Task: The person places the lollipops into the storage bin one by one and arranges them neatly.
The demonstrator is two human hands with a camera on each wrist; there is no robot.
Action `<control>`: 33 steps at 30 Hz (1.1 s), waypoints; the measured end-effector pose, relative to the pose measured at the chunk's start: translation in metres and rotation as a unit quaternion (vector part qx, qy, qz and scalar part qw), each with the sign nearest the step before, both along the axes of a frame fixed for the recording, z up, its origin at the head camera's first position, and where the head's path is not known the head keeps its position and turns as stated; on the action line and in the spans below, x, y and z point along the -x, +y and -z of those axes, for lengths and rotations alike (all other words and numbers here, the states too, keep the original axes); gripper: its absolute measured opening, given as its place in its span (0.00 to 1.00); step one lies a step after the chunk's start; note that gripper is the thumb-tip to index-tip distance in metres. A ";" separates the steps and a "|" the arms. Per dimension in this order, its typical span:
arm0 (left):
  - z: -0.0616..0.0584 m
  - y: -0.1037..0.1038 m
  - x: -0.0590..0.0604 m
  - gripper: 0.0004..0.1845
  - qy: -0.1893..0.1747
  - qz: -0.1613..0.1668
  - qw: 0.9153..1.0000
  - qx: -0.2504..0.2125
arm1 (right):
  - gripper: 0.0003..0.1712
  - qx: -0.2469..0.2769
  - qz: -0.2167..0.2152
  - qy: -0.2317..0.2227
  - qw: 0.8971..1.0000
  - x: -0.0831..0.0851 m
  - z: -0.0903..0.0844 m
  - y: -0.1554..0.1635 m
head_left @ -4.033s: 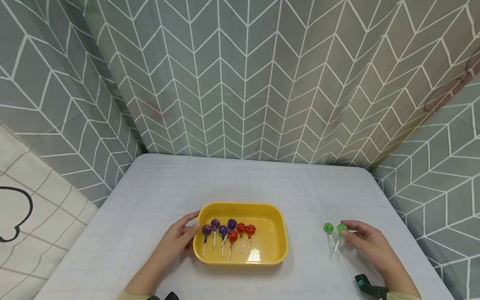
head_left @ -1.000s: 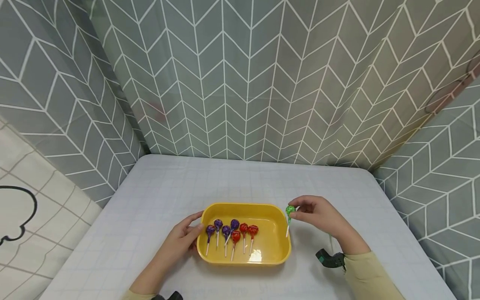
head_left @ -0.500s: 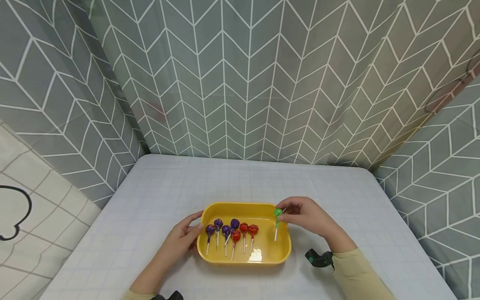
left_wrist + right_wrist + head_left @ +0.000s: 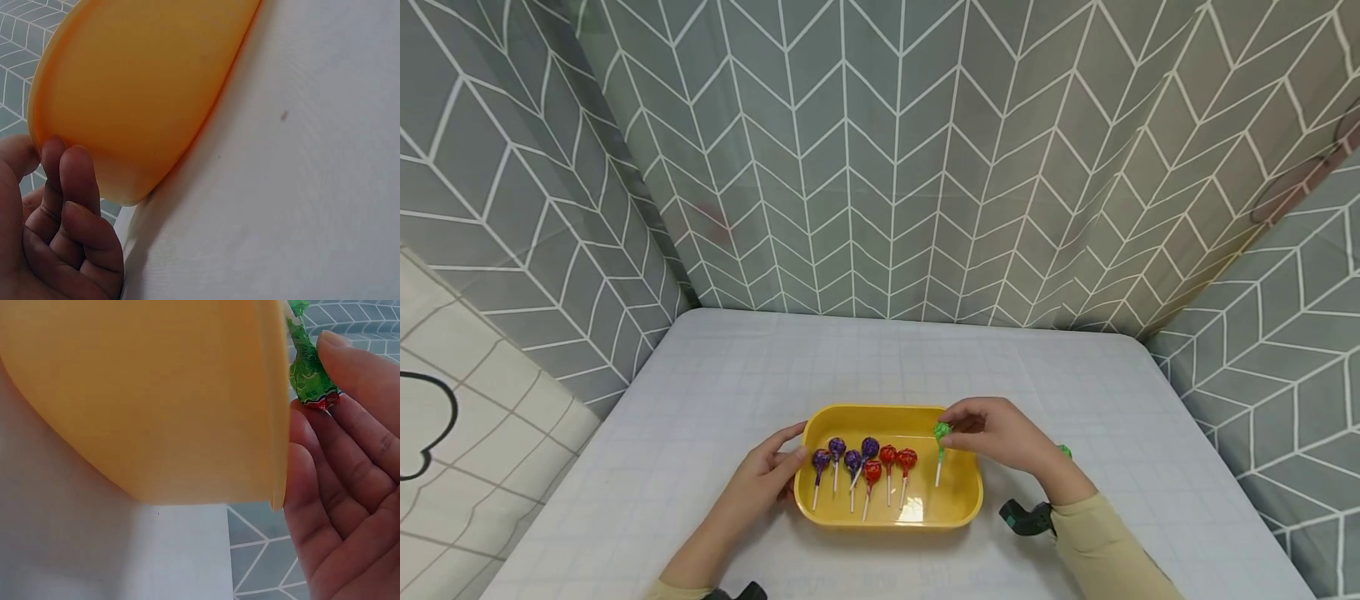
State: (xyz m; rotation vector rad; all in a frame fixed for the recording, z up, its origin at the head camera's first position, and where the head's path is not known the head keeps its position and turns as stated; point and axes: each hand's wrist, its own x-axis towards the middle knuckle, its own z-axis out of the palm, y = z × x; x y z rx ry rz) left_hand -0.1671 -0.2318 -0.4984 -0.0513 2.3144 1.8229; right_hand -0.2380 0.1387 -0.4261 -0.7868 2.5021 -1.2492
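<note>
Left hand (image 4: pixel 760 483): rests against the left end of the yellow rounded-rectangle plastic tray (image 4: pixel 887 518), fingers (image 4: pixel 75 181) loosely bent and laid on the outer wall, thumb at the rim; nothing is enclosed in the grasp.

Yellow tray: sits on the pale grey checked desk (image 4: pixel 700 400), directly between the two hands, its left wall touching the left fingers.

Purple-wrapped round lollipops with white sticks (image 4: pixel 842 458): four, lying inside the tray just right of the left fingers, heads toward the far wall, sticks toward the person.

Red-wrapped round lollipops with white sticks (image 4: pixel 889 460): three, lying beside the purple group, further right of the left fingers and left of the right fingers.

Green-wrapped round lollipop with a white stick (image 4: pixel 942 432): pinched by its head between the thumb and fingertips (image 4: pixel 337 369) of the right hand (image 4: pixel 1000 437), held above the right part of the tray interior, stick hanging down toward the tray floor; whether the stick touches the floor cannot be told.

Right hand: reaches over the tray's right rim, fingers curled round the green head.

Second green-wrapped lollipop (image 4: pixel 1064 452): lies on the desk behind the right wrist, mostly hidden.

Grey chevron-patterned fabric backdrop (image 4: pixel 887 167): stands beyond the desk, well away from both hands.
</note>
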 end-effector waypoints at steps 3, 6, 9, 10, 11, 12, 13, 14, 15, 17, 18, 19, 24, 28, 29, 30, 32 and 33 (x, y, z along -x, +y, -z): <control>0.000 0.000 0.000 0.27 -0.001 0.000 1.000 0.001 | 0.15 -0.009 -0.008 0.009 1.000 0.000 -0.002 -0.002; -0.001 0.000 -0.001 0.27 -0.001 -0.002 1.000 0.000 | 0.15 -0.023 -0.009 0.016 1.000 0.000 -0.002 -0.005; -0.001 0.000 -0.001 0.27 0.000 -0.003 1.000 0.000 | 0.15 -0.041 -0.006 0.031 0.999 0.000 -0.002 -0.008; -0.001 0.000 -0.001 0.26 0.001 -0.004 1.000 0.000 | 0.15 -0.048 -0.005 0.038 0.998 0.000 -0.002 -0.009; -0.001 0.001 -0.001 0.26 0.001 -0.004 1.000 0.001 | 0.15 -0.054 -0.005 0.044 0.998 -0.001 -0.002 -0.010; -0.001 0.001 -0.001 0.26 0.001 -0.005 1.000 0.001 | 0.15 -0.060 -0.004 0.050 0.997 -0.001 -0.002 -0.010; -0.002 0.001 -0.001 0.26 0.001 -0.005 1.000 0.001 | 0.15 -0.065 -0.004 0.056 0.996 -0.001 -0.002 -0.011; -0.002 0.001 -0.001 0.26 0.001 -0.005 1.000 0.001 | 0.15 -0.068 -0.004 0.060 0.996 -0.001 -0.002 -0.012; -0.002 0.001 -0.001 0.26 0.001 -0.005 1.000 0.001 | 0.15 -0.071 -0.003 0.063 0.995 -0.001 -0.002 -0.012; -0.002 0.001 -0.001 0.26 0.001 -0.005 1.000 0.001 | 0.15 -0.074 -0.003 0.069 0.995 -0.001 -0.001 -0.013; -0.002 0.001 -0.001 0.26 0.001 -0.006 1.000 0.001 | 0.15 -0.074 -0.004 0.073 0.995 -0.001 0.000 -0.013; -0.002 0.001 -0.001 0.26 0.001 -0.005 1.000 0.001 | 0.15 -0.073 -0.005 0.076 0.994 -0.001 0.000 -0.013; -0.004 0.001 -0.001 0.26 -0.002 -0.005 1.000 0.000 | 0.13 -0.080 -0.011 0.095 0.992 -0.001 0.004 -0.014; -0.005 0.002 -0.001 0.25 -0.004 -0.007 1.000 0.003 | 0.12 -0.084 -0.012 0.094 0.992 -0.002 0.005 -0.016; -0.005 0.002 -0.001 0.25 -0.003 -0.008 1.000 0.003 | 0.12 -0.085 -0.012 0.090 0.992 -0.003 0.005 -0.016; -0.004 0.002 -0.002 0.25 -0.002 -0.008 1.000 0.004 | 0.13 -0.085 -0.013 0.087 0.993 -0.003 0.006 -0.016; -0.004 0.002 -0.002 0.25 -0.001 -0.008 1.000 0.004 | 0.13 -0.088 -0.018 0.080 0.993 -0.004 0.006 -0.016; -0.004 0.002 -0.002 0.25 -0.001 -0.008 1.000 0.004 | 0.13 -0.090 -0.021 0.081 0.992 -0.005 0.007 -0.016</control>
